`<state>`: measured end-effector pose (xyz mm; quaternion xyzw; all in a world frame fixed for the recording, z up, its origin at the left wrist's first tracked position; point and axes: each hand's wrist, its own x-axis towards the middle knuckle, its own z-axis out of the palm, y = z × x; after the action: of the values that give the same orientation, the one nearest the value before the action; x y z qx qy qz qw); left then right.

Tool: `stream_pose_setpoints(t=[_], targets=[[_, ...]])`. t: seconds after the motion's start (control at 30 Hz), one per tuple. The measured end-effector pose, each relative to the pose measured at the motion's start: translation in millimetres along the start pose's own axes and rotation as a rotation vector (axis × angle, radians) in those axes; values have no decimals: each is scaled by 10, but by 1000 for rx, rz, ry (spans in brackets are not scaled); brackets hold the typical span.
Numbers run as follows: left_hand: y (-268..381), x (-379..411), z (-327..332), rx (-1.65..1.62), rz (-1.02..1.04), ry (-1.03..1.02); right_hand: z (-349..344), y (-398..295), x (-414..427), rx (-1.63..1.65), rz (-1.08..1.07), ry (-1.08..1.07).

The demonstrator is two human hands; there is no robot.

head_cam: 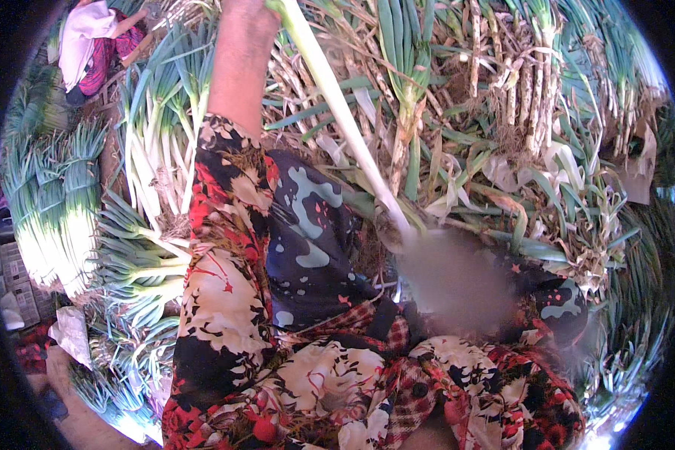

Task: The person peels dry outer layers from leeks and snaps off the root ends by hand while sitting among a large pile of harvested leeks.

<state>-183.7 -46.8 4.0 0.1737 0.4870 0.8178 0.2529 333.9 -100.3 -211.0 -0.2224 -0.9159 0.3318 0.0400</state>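
Note:
My left hand [256, 19] is at the top edge, its fingers mostly cut off by the picture. The green top of a long green onion [349, 115] meets this hand, which seems to grip it. The pale stalk slants down to the right across my lap, its root end reaching a heavily blurred patch. My right hand [455, 275] seems to lie in that blur; its fingers cannot be made out. Below and around are my floral sleeve [225, 287] and dark patterned trousers [309, 225]. Just beyond the stalk, a green onion with brown outer leaves [408, 95] points root down.
Loose peelings and leaves [455, 174] cover the ground ahead. Untrimmed onions [531, 95] with dirty roots stand at upper right. Cleaned onions [152, 146] lie left of my arm, with tied bundles [62, 208] farther left. Another person [90, 45] sits at upper left.

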Motion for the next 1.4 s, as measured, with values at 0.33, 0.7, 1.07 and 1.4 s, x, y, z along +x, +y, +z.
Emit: stream_pose_setpoints(t=[0.33,0.7,1.07,1.4], targets=[[33,-41,34,-160,-12,-111,-1009,-710,1320,1027,89,-131],[182,-534,523,-190,-131,-31,-995,-1595,2320,450,78,402],[15,-537,486,-290,-252,-382,-1187,-1695,2709,1011,24,446],[66,-475,241,-343,-261,-331,-1147,-772,2107,1782,249,148]])
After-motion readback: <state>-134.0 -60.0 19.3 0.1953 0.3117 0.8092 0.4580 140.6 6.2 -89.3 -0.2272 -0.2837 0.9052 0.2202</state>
